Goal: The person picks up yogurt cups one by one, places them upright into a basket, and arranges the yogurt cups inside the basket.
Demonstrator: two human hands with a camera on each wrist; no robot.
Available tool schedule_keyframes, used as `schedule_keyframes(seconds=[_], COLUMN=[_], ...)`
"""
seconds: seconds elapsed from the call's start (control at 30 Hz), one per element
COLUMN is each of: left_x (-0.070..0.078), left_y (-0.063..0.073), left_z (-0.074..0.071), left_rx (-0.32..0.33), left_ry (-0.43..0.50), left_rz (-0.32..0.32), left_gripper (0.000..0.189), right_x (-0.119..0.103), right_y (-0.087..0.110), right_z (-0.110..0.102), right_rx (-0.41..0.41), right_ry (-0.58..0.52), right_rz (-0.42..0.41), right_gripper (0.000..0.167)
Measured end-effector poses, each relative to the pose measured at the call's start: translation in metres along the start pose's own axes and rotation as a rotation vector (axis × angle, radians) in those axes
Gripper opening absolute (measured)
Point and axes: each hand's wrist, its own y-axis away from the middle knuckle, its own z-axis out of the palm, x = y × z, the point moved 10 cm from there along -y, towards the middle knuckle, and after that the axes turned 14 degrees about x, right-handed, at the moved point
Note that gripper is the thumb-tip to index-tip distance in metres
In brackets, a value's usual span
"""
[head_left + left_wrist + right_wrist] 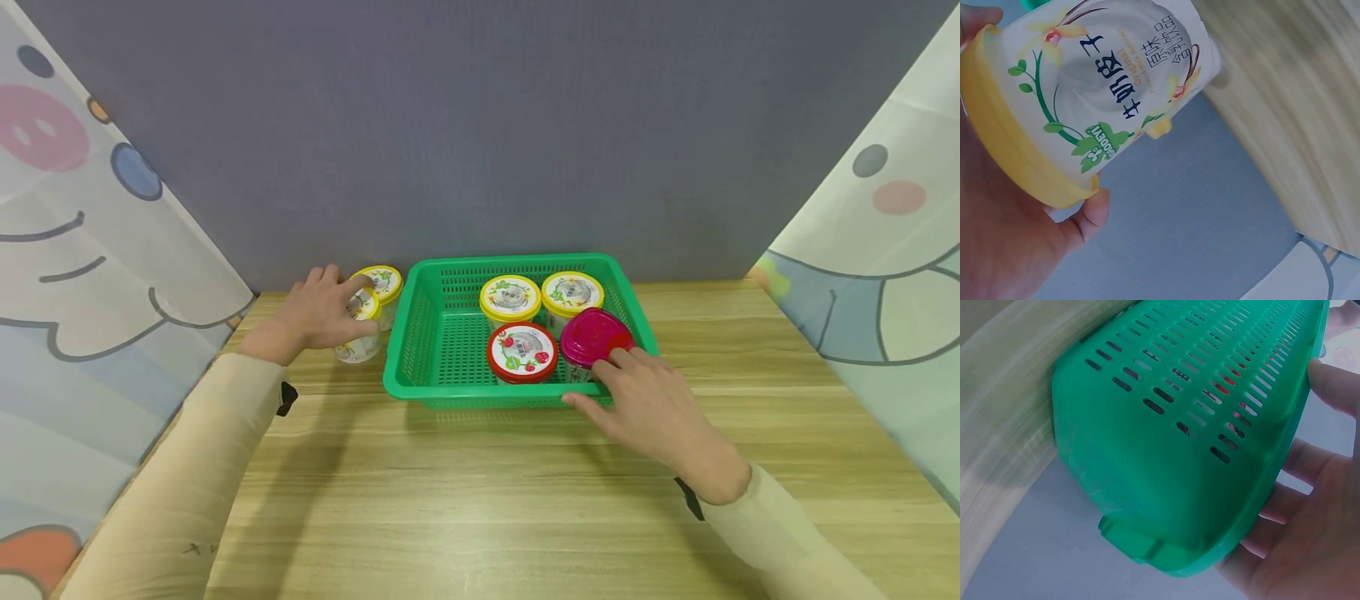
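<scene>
In the head view my left hand (318,312) is at the left of the basket, its thumb and fingers round the yellow lid of a clear printed cup (356,346). The left wrist view shows that cup (1116,69) tilted, with flowers and dark lettering on its side. Another yellow-lidded cup (382,282) stands just behind it. My right hand (652,404) reaches over the front right corner of the green basket (408,333). Its fingertips touch a cup with a magenta lid (588,333). In the right wrist view the thumb (1338,384) lies at the basket's rim; the other fingertips are hidden.
Inside the basket stand a red-lidded cup (522,352) and two yellow-lidded cups, one at the middle (510,298) and one at the right (572,293). A grey panel (487,142) rises behind the wooden table (480,508). Cartoon-printed curtains hang at both sides.
</scene>
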Motion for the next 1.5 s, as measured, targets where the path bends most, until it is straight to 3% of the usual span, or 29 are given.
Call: schedule_keyframes(seconds=[0.4,0.87,1.5], left_x=[0.004,0.025,0.07], left_y=[-0.02,-0.038,-0.072], left_z=[-0.023,-0.048,-0.049], left_rx=[0.013,0.032,-0.006], left_ry=[0.033,0.062,0.072], left_rz=[-0.036,-0.036,0.015], left_gripper=[0.067,0.065,0.065], right_x=[0.001,0.0,0.001], right_y=[0.001,-0.001,0.0], right_z=[0.0,-0.001,0.0], right_rx=[0.016,0.021,-0.006], right_ry=[0.0,-0.006,0.002], right_rz=[-0.002,-0.005,0.003], right_gripper=[0.048,0.048,0.047])
